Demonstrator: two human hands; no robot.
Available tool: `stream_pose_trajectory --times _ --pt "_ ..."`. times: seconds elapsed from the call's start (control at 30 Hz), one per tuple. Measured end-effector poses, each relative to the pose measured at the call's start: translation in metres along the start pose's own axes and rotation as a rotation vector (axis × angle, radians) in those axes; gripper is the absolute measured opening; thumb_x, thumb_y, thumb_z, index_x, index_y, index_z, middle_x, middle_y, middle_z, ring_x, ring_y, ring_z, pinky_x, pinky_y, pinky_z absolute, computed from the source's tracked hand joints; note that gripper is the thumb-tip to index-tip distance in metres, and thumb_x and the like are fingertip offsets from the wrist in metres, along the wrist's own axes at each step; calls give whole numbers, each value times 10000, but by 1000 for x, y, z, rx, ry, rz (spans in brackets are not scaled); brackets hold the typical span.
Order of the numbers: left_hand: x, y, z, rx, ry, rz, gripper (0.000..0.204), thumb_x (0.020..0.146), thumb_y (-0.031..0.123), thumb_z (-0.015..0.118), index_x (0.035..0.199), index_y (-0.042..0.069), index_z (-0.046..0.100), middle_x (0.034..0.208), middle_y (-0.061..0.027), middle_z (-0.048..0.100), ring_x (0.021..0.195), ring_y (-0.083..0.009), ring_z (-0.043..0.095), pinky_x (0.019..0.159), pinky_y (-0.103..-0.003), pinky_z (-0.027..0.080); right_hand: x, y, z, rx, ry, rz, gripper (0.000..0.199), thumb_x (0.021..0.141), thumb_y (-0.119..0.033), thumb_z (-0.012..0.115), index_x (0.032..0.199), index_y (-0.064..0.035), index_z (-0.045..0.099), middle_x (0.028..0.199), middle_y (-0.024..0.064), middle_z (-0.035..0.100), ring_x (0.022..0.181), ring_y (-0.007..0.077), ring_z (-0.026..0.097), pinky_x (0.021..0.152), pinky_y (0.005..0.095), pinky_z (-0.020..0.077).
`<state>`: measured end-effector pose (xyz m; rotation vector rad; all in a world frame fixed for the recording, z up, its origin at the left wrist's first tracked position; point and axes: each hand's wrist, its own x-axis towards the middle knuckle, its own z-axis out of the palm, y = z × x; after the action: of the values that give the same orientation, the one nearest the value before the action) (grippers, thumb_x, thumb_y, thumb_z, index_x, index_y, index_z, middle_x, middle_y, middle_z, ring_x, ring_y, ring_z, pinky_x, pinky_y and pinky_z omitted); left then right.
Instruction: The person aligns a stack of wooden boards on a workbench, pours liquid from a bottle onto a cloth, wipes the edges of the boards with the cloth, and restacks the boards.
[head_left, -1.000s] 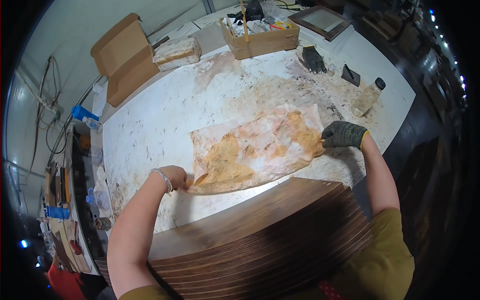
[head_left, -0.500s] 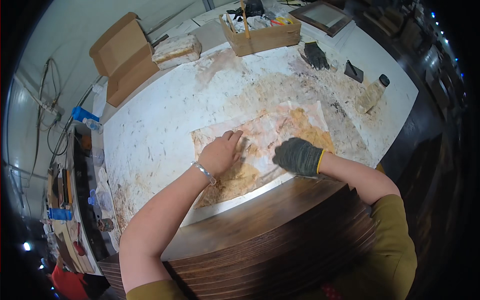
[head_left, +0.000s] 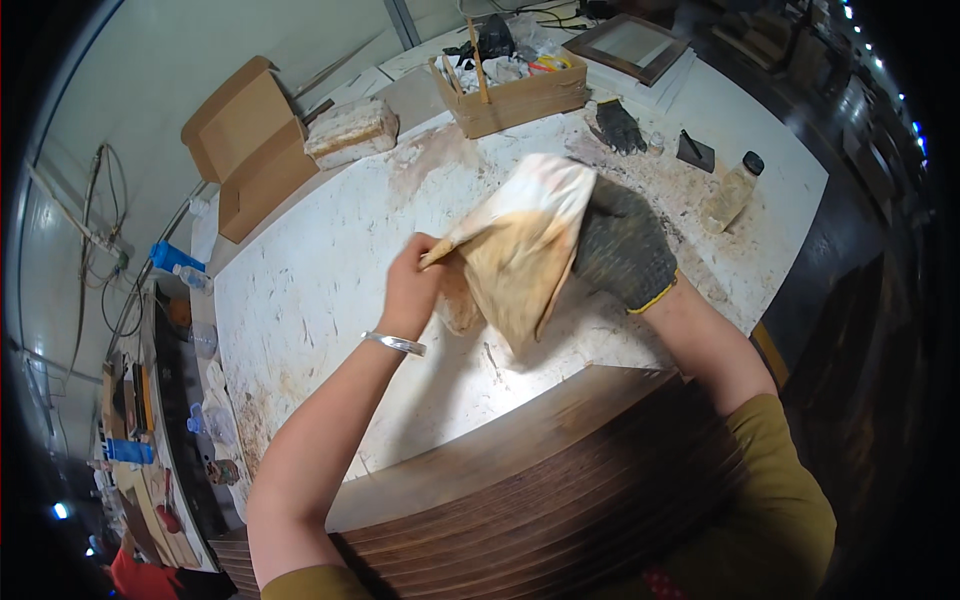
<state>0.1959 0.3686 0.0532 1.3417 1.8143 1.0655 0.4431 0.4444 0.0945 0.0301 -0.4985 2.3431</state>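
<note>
A white cloth [head_left: 520, 240] with brown stains hangs in folds above the table, lifted between my two hands. My bare left hand [head_left: 412, 285], with a silver bracelet at the wrist, pinches its left edge. On the other side my right hand [head_left: 628, 248], in a dark grey work glove with a yellow cuff, grips the cloth near its upper right; its fingertips are partly hidden behind the fabric. Below them spreads the stained white tabletop [head_left: 320, 260]. Closer to me lies a stack of dark brown wooden boards [head_left: 540, 470].
Along the far side stand an open cardboard box [head_left: 250, 150], a stained wrapped block [head_left: 350, 132] and a carton [head_left: 520, 105] of odds and ends. Further right are a spare glove [head_left: 618, 127], a black-capped bottle [head_left: 735, 192] and a framed panel [head_left: 630, 48].
The cloth lay spread on the table under both hands; now it is raised and folded between them. My left hand has closed on its edge, and the right hand has moved up and away.
</note>
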Motion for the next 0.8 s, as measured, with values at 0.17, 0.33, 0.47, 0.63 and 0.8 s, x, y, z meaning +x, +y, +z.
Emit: stream_pose_trajectory --times 0.17,0.33,0.47,0.63,0.8 --pt "-12 -2 11 -134 114 32 165 830 85 576 972 5 547 806 -116 620 748 -213 597 673 -315 487 -15 -14 -87 -973 137 -271 338 904 -114 504 1223 -2 515 1179 161 580 1094 241 560 1005 363 436" --pt "-51 -37 25 513 -566 421 591 813 250 677 1309 54 423 1343 -232 439 1175 -359 501 1002 -406 409 -67 -45 -178 -1548 697 -335 413 786 -81 626 1191 -60 545 1063 98 617 946 202 580 844 322 473" --pt "-43 -54 16 598 -473 333 610 814 247 675 1326 61 401 1366 -219 406 1181 -389 485 1003 -416 419 -108 -142 -216 -1612 1078 -921 514 731 -207 790 1152 -51 540 993 76 601 910 204 569 824 318 465" --pt "-38 -58 0 538 -263 -20 694 799 292 688 1364 53 363 1300 -246 438 1159 -400 498 988 -408 432 -147 -187 -231 -1448 1551 -837 888 691 -420 830 1334 1 386 1296 161 494 1166 269 492 990 349 399" --pt "-51 -83 -7 715 -275 -152 877 734 453 745 1359 -5 335 1287 -284 435 1146 -385 515 958 -408 445 -144 -220 -236 -1585 1479 -656 1092 688 -430 824 1467 -29 174 1475 197 309 1354 341 328 1090 390 310"
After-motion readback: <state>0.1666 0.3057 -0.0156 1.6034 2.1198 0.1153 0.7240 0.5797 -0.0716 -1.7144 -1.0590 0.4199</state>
